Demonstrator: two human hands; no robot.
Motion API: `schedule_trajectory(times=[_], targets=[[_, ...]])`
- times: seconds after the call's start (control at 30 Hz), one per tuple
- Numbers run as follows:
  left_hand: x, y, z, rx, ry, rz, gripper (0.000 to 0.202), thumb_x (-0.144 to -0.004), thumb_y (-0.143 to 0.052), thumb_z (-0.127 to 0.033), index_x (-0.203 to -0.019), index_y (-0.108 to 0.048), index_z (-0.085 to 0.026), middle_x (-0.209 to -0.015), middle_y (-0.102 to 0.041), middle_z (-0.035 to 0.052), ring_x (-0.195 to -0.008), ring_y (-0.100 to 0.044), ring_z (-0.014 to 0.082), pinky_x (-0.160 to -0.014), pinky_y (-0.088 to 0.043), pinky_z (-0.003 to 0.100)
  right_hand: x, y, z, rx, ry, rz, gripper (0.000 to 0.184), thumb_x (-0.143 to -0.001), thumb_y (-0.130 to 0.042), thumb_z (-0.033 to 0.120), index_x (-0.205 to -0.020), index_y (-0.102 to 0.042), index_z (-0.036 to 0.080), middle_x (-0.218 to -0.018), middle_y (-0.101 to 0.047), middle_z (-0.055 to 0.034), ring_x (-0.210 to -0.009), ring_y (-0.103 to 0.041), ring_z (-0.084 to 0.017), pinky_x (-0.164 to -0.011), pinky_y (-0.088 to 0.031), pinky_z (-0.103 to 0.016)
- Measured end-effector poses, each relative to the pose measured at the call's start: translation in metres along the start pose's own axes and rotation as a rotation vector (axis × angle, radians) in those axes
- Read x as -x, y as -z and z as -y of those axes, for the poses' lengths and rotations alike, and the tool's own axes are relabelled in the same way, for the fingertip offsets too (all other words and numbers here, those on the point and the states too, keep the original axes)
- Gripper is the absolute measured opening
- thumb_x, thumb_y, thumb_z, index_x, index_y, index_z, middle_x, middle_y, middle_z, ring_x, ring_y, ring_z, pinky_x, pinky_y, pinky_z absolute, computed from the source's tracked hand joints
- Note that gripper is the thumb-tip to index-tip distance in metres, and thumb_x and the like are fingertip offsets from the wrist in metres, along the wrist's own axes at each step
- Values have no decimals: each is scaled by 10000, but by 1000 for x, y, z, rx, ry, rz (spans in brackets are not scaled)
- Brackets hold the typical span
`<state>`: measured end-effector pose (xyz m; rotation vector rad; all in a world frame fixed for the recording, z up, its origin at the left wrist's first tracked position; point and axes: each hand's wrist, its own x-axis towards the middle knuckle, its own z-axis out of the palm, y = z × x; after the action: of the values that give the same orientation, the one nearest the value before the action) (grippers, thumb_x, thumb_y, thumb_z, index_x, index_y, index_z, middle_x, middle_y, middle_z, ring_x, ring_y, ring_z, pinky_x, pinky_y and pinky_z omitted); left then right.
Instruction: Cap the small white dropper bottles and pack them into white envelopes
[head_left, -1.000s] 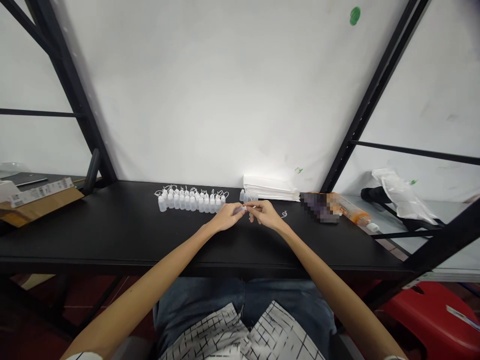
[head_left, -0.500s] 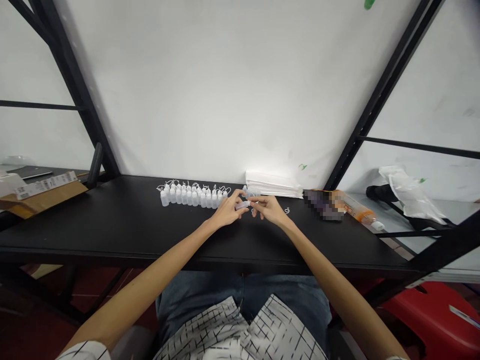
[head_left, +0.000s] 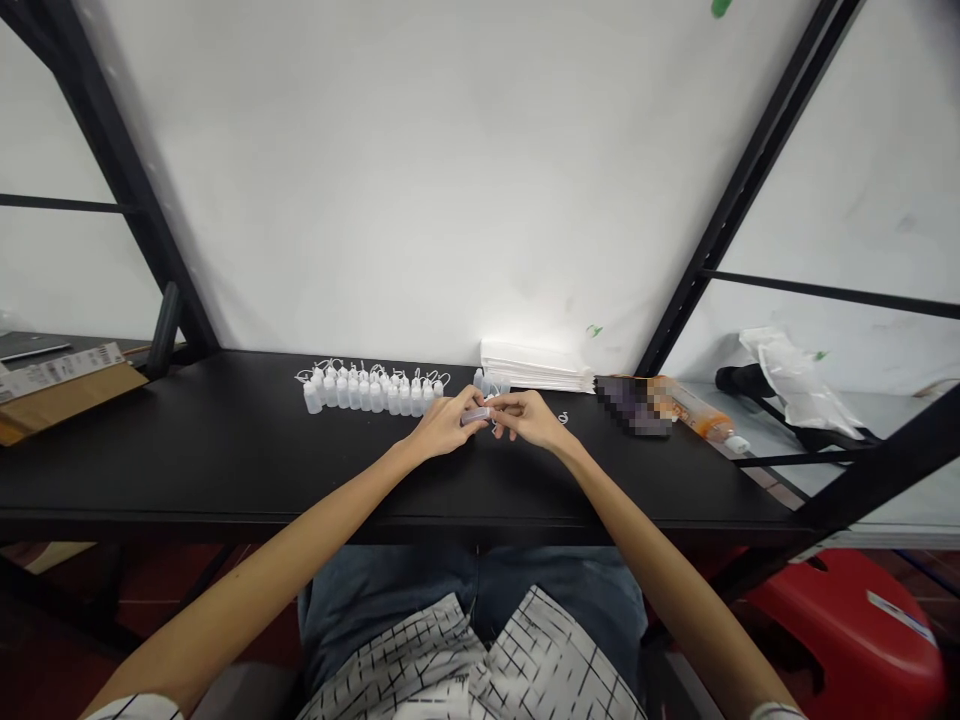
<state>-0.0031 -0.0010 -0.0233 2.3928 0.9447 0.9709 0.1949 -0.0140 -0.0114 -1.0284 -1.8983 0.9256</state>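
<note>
A small translucent plastic dropper bottle (head_left: 475, 416) lies sideways between my hands, above the black tabletop. My left hand (head_left: 446, 425) is shut around its body. The fingertips of my right hand (head_left: 529, 420) pinch at its tip end, though the fine detail there is hidden by my fingers. Just left of my hands stands a tight group of several similar white bottles (head_left: 367, 394) with thin looped tethers. A few more bottles (head_left: 482, 382) stand just beyond my fingers.
A stack of white sheets (head_left: 532, 366) sits at the wall behind my hands. To the right lie a pixelated packet (head_left: 632, 406) and an orange-trimmed tube (head_left: 694, 412). The black table (head_left: 187, 470) ends near a cardboard box (head_left: 67, 385). A red stool (head_left: 840, 620) stands below right.
My hands have drawn closer together around the bottle, which now sits more hidden between my fingers. The whole view has shifted slightly as my head moved.
</note>
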Motion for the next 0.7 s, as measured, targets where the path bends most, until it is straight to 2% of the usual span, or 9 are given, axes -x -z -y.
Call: schedule_trajectory(times=[0.27,0.4,0.47,0.57,0.7], targets=[[-2,3,-1,-46,8,-20,298,-854,-579,-337,-1116,-510,-212,-790,-682,-17,-594,-563,140,-606,-395,258,-2,-3,0,39,33,-69,360,-781,-673,415,-972,-725,113,-660,-668,-49,-590,-661,-165,-431,-472,-209],[-4,4,3,-47,9,-58,426,-895,-528,-400,-1260,-503,-182,-911,-711,38,-731,-626,181,-667,-433,281,-3,-2,-1,49,56,-124,379,-786,-665,429,-996,-722,119,-669,-676,-56,-597,-663,-169,-441,-479,-215],[-4,5,3,-73,28,-46,418,-914,-492,-421,-1237,-564,-166,-873,-717,51,-738,-638,194,-666,-442,286,-2,-1,-1,38,66,-140,384,-781,-667,436,-998,-721,124,-713,-689,-67,-631,-678,-182,-440,-479,-216],[-4,4,1,-92,46,-13,371,-916,-476,-415,-1096,-669,-155,-777,-709,52,-675,-623,188,-615,-438,275,-1,0,-1,34,63,-147,404,-770,-675,455,-994,-719,121,-714,-691,-69,-638,-686,-192,-434,-477,-219],[-5,3,2,-21,21,-20,361,-888,-517,-382,-1111,-683,-153,-805,-706,56,-668,-620,176,-607,-454,265,0,0,-1,32,38,-152,426,-764,-686,446,-1018,-710,105,-738,-702,-81,-603,-676,-180,-419,-467,-216]])
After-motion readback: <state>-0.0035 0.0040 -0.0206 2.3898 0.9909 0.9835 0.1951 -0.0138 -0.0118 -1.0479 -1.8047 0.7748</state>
